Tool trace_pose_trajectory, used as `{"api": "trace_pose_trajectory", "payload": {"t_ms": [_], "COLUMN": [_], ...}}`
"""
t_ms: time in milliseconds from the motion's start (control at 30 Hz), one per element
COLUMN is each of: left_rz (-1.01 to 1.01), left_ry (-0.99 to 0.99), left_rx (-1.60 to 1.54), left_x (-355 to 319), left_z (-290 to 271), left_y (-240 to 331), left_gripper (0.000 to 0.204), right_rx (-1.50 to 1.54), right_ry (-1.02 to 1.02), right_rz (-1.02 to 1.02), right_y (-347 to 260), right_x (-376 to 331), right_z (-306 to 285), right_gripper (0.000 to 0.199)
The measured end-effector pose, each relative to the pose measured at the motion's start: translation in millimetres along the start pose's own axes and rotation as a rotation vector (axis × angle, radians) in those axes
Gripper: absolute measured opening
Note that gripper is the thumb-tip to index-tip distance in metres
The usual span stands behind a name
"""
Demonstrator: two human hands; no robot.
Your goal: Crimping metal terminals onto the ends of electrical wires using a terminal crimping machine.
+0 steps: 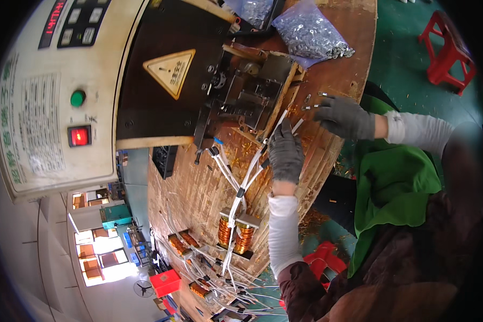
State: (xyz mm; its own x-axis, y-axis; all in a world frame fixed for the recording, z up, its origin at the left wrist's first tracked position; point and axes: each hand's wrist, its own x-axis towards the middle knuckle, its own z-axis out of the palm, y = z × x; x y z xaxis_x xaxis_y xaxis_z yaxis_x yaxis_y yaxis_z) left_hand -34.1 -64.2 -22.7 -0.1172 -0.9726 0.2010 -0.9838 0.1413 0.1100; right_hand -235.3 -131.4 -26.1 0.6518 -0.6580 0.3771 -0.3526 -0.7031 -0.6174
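Observation:
My left hand (pixel 286 155), in a grey glove, is closed round white wires (pixel 250 170) beside the metal die (pixel 257 96) of a bench press. One white wire end (pixel 283 116) points past its fingers toward the die. The wires lead back to a copper-wound coil (pixel 235 234) on the table. My right hand (pixel 346 115), gloved alike, is low over the table edge with its fingertips pinched at small silver metal terminals (pixel 309 107). Another terminal (pixel 307 99) lies by them on the wood. The undersides of the fingers are hidden.
The press's pale control housing (pixel 91 102), with a green button and lit red switch, fills the left. A clear bag of metal terminals (pixel 312 33) lies on the wooden table (pixel 198 185). More wired coils (pixel 183 242), a red box (pixel 165 283) and a red stool (pixel 448 53) are around.

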Motion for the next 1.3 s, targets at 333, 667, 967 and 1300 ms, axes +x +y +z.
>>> {"api": "trace_pose_trajectory", "payload": {"t_ms": [333, 667, 967, 1300], "left_rz": [-0.04, 0.075, 0.028, -0.091], "left_ry": [-0.067, -0.217, -0.323, -0.338], "left_rx": [-0.221, -0.463, -0.636, -0.72], "left_x": [2, -6, -10, 10], "left_z": [-9, 9, -5, -12], "left_y": [6, 7, 9, 11], "left_gripper": [0.021, 0.022, 0.023, 0.023], "right_rx": [0.959, -0.254, -0.064, -0.303], "right_ry": [-1.147, -0.915, -0.417, -0.336], "right_rz": [0.518, -0.317, -0.454, -0.572], "right_y": [49, 31, 96, 134], "right_x": [78, 57, 1, 57], "right_z": [21, 20, 2, -18], "right_gripper": [0.039, 0.04, 0.026, 0.017]}}
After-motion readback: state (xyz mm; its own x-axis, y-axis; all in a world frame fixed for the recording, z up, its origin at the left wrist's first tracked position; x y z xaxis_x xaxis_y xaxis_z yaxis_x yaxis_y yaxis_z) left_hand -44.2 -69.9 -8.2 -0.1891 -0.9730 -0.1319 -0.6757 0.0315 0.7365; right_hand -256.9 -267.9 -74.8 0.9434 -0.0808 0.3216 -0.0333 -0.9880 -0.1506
